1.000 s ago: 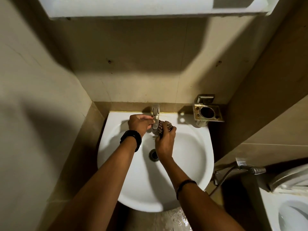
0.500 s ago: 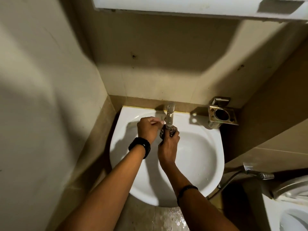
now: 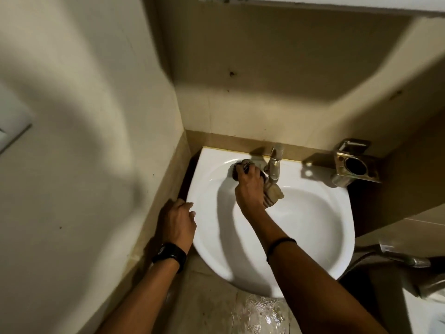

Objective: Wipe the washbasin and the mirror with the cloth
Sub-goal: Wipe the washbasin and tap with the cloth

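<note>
Right hand [image 3: 249, 186] grip bunches cloth [image 3: 272, 195] against washbasin [image 3: 313, 225]; left hand [image 3: 178, 221] loose on rim.

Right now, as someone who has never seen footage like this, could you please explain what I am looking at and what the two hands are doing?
There is no machine here: a person wears a wide-angle camera on the head, so the single view looks forward and down at their own arms. Below is a white washbasin with a metal tap at the back. The right hand grips a crumpled cloth and presses it on the basin's back ledge, left of the tap. The left hand, with a dark watch on its wrist, holds nothing and rests at the basin's left rim. A metal holder is fixed to the wall on the right.
</note>
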